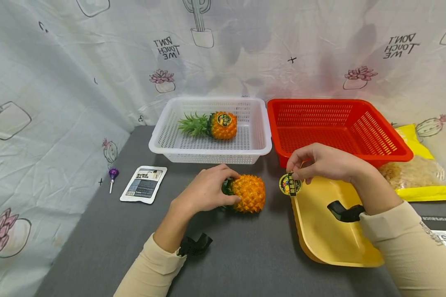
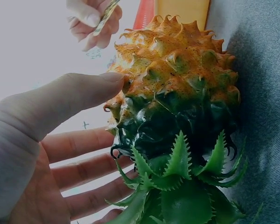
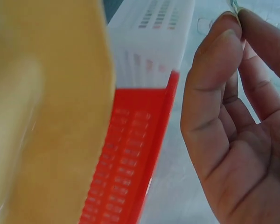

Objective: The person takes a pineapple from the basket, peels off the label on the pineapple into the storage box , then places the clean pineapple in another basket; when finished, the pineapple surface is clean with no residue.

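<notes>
On the dark table lies a small orange pineapple (image 1: pixel 250 194), its green crown turned left and mostly hidden under the hand in the head view. My left hand (image 1: pixel 205 187) holds it near the crown, thumb on the near side and fingers on the far side. The left wrist view shows the pineapple's spiky skin (image 2: pixel 177 60) and toothed green leaves (image 2: pixel 182 186). To its right, my right hand (image 1: pixel 321 163) pinches a round black and yellow sticker (image 1: pixel 286 185) between thumb and fingertips, above the corner of a yellow tray (image 1: pixel 316 222).
A white basket (image 1: pixel 209 159) at the back holds another pineapple (image 1: pixel 226 131) bearing a similar sticker. Beside it stands a red basket (image 1: pixel 379 158). A yellow bag (image 1: pixel 412 177) lies far right. On the left are a white packet (image 1: pixel 143 184) and a purple lollipop (image 1: pixel 113 173).
</notes>
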Demonstrator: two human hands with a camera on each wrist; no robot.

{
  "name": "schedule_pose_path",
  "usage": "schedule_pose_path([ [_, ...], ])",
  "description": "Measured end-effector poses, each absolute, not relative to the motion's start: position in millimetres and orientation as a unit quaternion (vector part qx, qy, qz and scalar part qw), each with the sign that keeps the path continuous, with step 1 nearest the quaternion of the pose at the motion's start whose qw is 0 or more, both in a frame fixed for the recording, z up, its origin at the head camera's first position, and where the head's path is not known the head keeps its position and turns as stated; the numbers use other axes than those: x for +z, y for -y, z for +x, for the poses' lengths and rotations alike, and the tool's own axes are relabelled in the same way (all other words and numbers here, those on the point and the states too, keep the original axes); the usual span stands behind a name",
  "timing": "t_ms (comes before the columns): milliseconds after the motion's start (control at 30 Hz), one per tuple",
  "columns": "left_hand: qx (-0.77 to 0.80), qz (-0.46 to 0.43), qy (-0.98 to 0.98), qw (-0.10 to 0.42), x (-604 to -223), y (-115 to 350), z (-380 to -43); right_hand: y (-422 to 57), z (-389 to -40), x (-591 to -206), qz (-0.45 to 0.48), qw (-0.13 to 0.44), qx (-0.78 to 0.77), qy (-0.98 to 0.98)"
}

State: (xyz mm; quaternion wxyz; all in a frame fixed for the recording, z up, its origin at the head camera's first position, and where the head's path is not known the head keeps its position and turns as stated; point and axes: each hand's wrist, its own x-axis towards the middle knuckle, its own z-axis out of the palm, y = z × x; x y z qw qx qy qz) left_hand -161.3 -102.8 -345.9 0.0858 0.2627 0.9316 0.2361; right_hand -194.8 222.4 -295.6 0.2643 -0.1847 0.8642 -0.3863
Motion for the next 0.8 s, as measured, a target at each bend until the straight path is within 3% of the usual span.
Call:
schedule_pose_path([
  [800,0.235,0.261,-0.933,0.081,-347.9,102.9,-160.7,-265.1,-204.4,-337.5,-0.172,0.320,-0.375,-0.853],
])
